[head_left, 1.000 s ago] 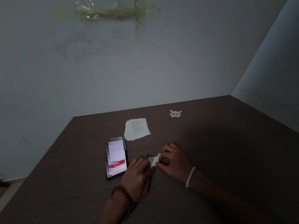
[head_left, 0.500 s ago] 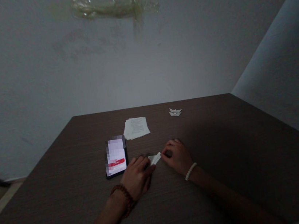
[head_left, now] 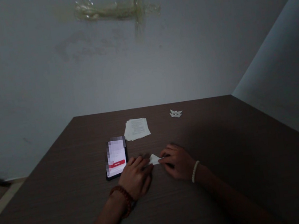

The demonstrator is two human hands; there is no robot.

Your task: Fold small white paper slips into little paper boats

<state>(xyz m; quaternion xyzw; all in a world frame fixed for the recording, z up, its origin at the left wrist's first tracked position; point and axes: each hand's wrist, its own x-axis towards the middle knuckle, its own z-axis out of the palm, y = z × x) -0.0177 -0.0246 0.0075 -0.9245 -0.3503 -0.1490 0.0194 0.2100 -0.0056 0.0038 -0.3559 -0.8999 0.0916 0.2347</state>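
Note:
A small folded piece of white paper (head_left: pixel 154 159), roughly triangular with its point away from me, is held between my two hands just above or on the table. My left hand (head_left: pixel 136 176), with a dark red bead bracelet at its wrist, pinches the paper's left corner. On the other side, my right hand (head_left: pixel 177 161), wearing a pale bead bracelet, has its fingertips closed on the right corner. The fingers cover both ends of the paper.
Left of my hands lies a phone (head_left: pixel 117 156) with a lit screen. Behind it is a stack of printed paper sheets (head_left: pixel 137 129). Two small folded paper boats (head_left: pixel 176 113) stand near the back of the dark brown table (head_left: pixel 218 198), which meets a grey wall (head_left: pixel 187 63).
The folded paper has turned from a slanted strip into a triangle lying level. My right hand has shifted slightly toward me and gripped its right corner; my left hand has barely moved.

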